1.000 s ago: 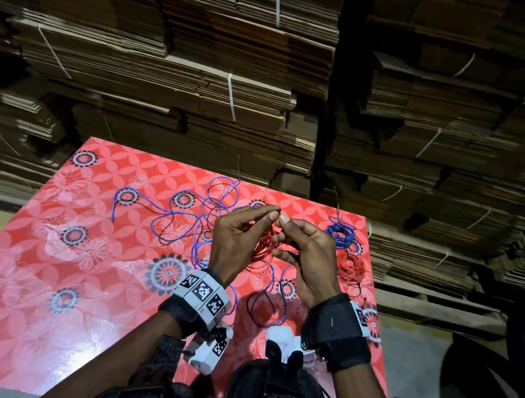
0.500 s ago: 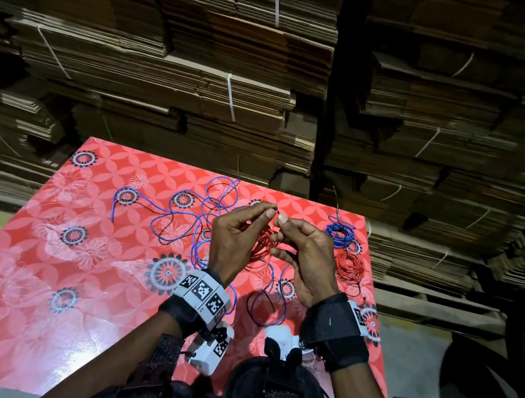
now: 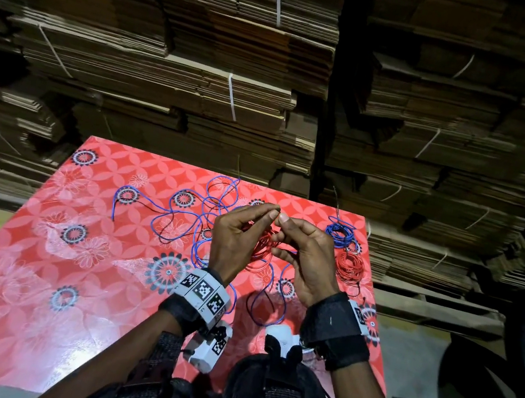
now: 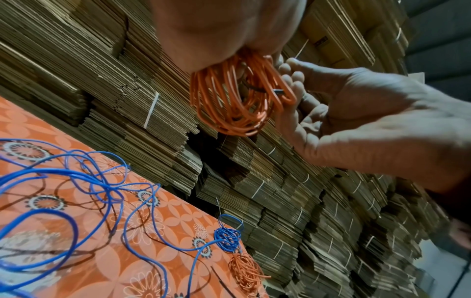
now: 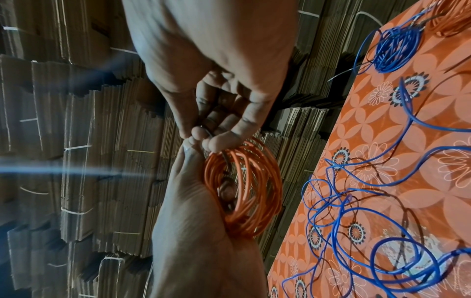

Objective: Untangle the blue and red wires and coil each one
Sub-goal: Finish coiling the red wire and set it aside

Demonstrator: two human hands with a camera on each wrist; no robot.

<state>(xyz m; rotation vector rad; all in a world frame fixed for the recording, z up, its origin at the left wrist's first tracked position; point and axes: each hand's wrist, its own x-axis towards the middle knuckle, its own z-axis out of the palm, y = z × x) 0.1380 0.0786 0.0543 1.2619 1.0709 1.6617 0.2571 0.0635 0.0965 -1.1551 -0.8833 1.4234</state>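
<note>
Both hands grasp a red wire coil [image 3: 262,245] above the table — left hand [image 3: 236,239] cradling, right hand [image 3: 301,257] at three o'clock pinching its tail; best wrapped snugly.

No words or numbers to read anywhere, only black-and-white square code markers on the white wristband [image 3: 203,293] at the left wrist.

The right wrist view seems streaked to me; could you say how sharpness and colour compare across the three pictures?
Right wrist: light streak and smeared cardboard at left, red wire coil looks orange. Left wrist: bottom-right cardboard blurred, blue wire sharp. Head: dim, bowed edges, true red.
</note>
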